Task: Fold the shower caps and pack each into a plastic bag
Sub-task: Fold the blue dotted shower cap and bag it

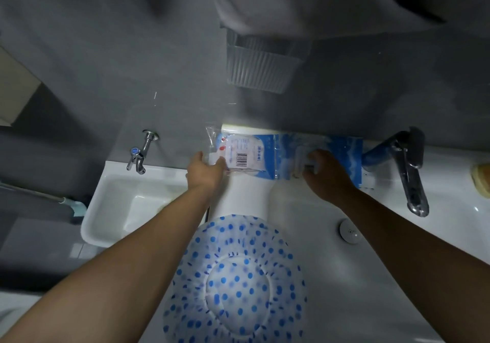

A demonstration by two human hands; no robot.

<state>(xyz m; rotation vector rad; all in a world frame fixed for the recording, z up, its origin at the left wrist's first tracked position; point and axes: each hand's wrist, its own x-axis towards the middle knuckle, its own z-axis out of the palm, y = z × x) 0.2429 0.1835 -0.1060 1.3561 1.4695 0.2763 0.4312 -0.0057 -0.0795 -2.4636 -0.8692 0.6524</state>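
Beyond the spread dotted cap (pixel 233 281): left hand (pixel 205 171) fingers pinching one packet (pixel 242 154), right hand (pixel 327 174) fingers gripping another (pixel 342 154).

Two bare forearms show in the head view, entering from the lower corners, each uncovered from the frame edge to the wrist: no sleeve or cuff shows on either. The left hand (pixel 205 169) and the right hand (pixel 328 174) are ungloved. No watch, bracelet or ring can be made out, though the picture is dim and soft, so fingernails and fine detail cannot be told
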